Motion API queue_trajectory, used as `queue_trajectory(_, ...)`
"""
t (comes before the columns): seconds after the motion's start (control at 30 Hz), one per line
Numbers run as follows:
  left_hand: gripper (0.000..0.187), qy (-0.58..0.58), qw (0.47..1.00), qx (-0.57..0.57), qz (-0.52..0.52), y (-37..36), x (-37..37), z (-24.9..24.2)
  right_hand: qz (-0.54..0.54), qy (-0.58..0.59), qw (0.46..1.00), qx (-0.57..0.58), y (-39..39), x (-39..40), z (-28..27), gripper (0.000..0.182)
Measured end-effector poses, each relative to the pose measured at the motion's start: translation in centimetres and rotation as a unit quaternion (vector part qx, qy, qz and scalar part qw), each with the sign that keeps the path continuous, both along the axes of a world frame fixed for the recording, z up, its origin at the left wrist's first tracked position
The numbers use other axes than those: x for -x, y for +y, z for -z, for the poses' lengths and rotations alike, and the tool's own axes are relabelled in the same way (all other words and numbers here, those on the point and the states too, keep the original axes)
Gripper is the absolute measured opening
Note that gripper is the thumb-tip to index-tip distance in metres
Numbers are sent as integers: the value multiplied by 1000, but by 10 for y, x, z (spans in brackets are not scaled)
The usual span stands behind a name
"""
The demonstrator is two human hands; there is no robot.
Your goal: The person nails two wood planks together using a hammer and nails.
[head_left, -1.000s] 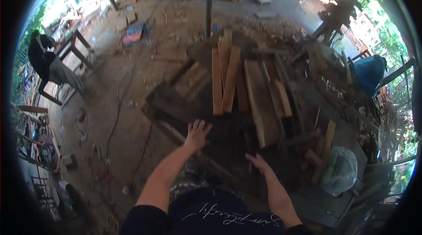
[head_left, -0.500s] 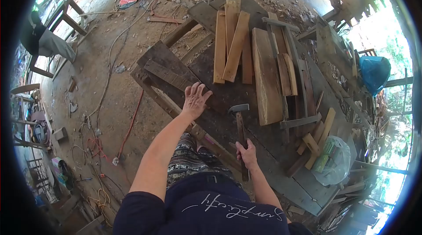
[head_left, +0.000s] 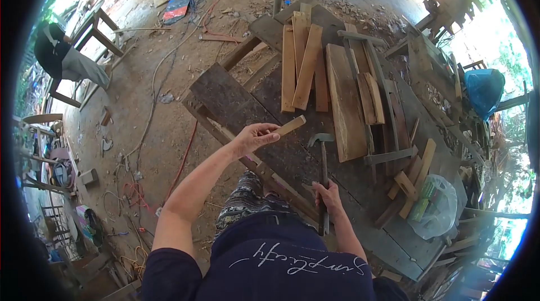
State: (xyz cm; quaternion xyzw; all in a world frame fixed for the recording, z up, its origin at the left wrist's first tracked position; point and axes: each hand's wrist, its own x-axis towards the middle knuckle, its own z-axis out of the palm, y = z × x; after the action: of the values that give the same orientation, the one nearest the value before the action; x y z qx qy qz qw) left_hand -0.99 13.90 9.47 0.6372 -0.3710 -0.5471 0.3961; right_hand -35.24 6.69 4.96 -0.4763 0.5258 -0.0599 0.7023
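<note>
My left hand (head_left: 254, 140) is closed round a short strip of wood (head_left: 292, 126), held above the dark wooden workbench (head_left: 225, 91). The strip's pale end points away to the right. In my right hand (head_left: 331, 197) is a hammer (head_left: 323, 160), gripped along its handle with the metal head pointing away from me. A small thin piece sticks out by my right thumb, too small to make out. Just beyond the hammer lies a broad, rough-edged plank (head_left: 345, 107), flat on the bench.
Several narrow boards (head_left: 307, 67) lie stacked at the bench's far side. A wooden frame (head_left: 388, 157) rests right of the plank. A clear plastic bag (head_left: 437, 208) sits near right. Cables (head_left: 153, 90) cross the dirt floor. Another person (head_left: 70, 59) bends at far left.
My left hand has lifted a strip of wood off the bench and turned it. The hammer stays in my right hand, nearly unmoved. The view has shifted slightly.
</note>
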Motion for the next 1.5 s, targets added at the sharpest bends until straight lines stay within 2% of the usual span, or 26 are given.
queue_trajectory(0.03, 56, 76, 996, -12, -43, 5, 4, -3, -3, 7, 1000, -6, 1, 0, 0, 28)
queue_trajectory(0.17, 56, 60, 998, -2, -15, 18, 5, 3, -8, 26, 999, -22, 4, 4, -2, 27)
queue_trajectory(0.3, 57, 54, 998, -30, -6, 27, 2, 6, -20, 38, 999, 1, 2, 16, 24, 28)
queue_trajectory(0.37, 70, 92, 993, -68, 21, 33, -1, 7, -28, 42, 999, 14, 0, 21, 40, 30)
queue_trajectory(0.4, 70, 89, 993, -69, 19, 36, 0, 1, -34, 58, 997, 30, 0, 21, 45, 33)
queue_trajectory(0.47, 71, 179, 980, -85, -12, 43, 4, -12, -45, 71, 996, 43, 1, 23, 52, 37)
queue_trajectory(0.53, 71, 187, 977, -97, -20, 52, 2, -11, -50, 74, 995, 49, 3, 18, 50, 30)
queue_trajectory(0.7, 74, 167, 977, -127, -31, 66, 0, -24, -36, 81, 994, 57, 12, 18, 79, 35)
queue_trajectory(0.77, 76, 37, 987, -153, 0, 72, 0, -25, -32, 96, 992, 71, 13, 20, 88, 39)
queue_trajectory(0.83, 79, -13, 992, -128, -20, 82, -2, -3, -49, 116, 991, 48, 9, 15, 89, 45)
queue_trajectory(0.9, 82, -62, 993, -101, -31, 85, -13, 26, -38, 126, 989, 68, 12, 13, 88, 43)
queue_trajectory(0.97, 81, -225, 972, -62, -14, 82, -34, 47, -26, 139, 986, 91, 13, 8, 82, 42)
queue_trajectory(1.0, 81, -226, 972, -58, -13, 80, -41, 51, -24, 143, 981, 131, 14, 3, 73, 38)
queue_trajectory(1.07, 75, -342, 935, -53, -78, 74, -57, 59, -20, 149, 973, 176, 15, -5, 58, 35)
queue_trajectory(1.1, 75, -339, 936, -49, -79, 68, -68, 62, -8, 147, 977, 155, 13, -10, 52, 35)
queue_trajectory(1.17, 69, -416, 900, -41, -124, 60, -91, 73, 2, 153, 979, 138, 10, -22, 39, 35)
queue_trajectory(1.2, 69, -409, 903, -38, -127, 55, -102, 75, 10, 145, 984, 107, 8, -30, 31, 35)
queue_trajectory(1.27, 66, -484, 859, -31, -165, 46, -127, 79, 15, 146, 986, 81, 5, -53, 15, 36)
queue_trajectory(1.33, 65, -491, 854, -37, -168, 37, -148, 79, 27, 137, 988, 59, 4, -79, 0, 35)
queue_trajectory(1.37, 65, -498, 852, -41, -155, 33, -157, 79, 17, 127, 990, 52, 1, -86, 8, 46)
queue_trajectory(1.4, 64, -507, 849, -42, -141, 26, -166, 80, 20, 133, 989, 56, -1, -98, 6, 46)
queue_trajectory(1.5, 61, -520, 848, -8, -103, 4, -173, 90, -11, 142, 988, 57, -5, -137, -7, 77)
